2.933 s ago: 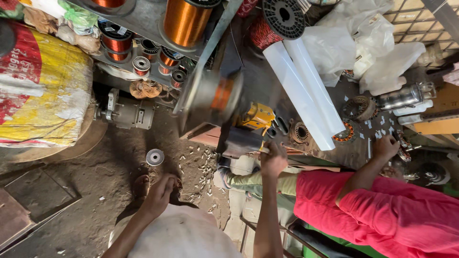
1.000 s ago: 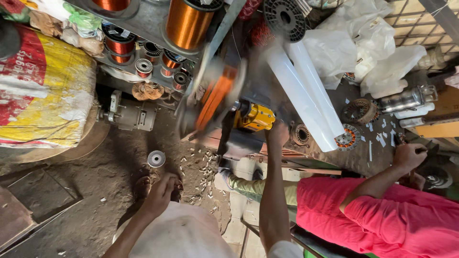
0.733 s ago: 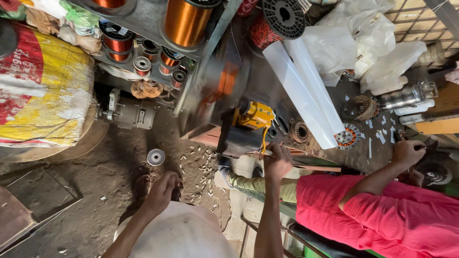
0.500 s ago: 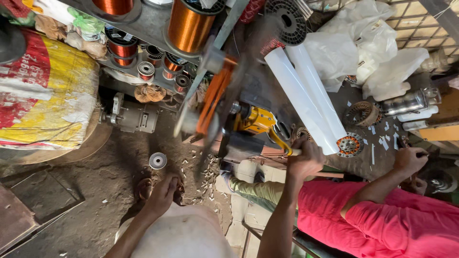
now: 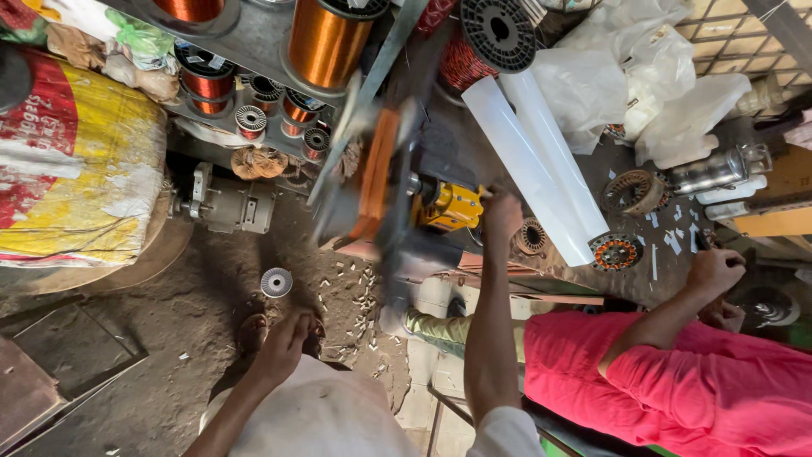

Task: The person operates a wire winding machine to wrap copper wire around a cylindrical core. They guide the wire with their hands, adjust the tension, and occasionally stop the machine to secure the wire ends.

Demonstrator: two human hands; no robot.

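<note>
My right hand [image 5: 501, 217] is closed on the crank handle beside a yellow winding machine [image 5: 451, 206]; the handle itself is hidden under my fingers. Left of the machine, a winding former with orange copper wire [image 5: 374, 178] is motion-blurred. My left hand [image 5: 285, 337] lies on my white-clothed knee [image 5: 317, 406] with nothing in it, near a sandalled foot [image 5: 251, 332].
A person in pink [image 5: 677, 381] sits at the right, a hand [image 5: 715, 271] at a dark bench with stator cores [image 5: 616, 252]. Copper wire spools [image 5: 326, 38] fill a shelf above. White rolled sheets [image 5: 533, 161], a grey motor [image 5: 224, 206], a sack [image 5: 76, 161] and a small spool [image 5: 276, 282] surround me.
My right hand has swung up and left from the bench edge to beside the yellow machine, circling with the crank. The wire former keeps spinning. My left hand stays on my knee.
</note>
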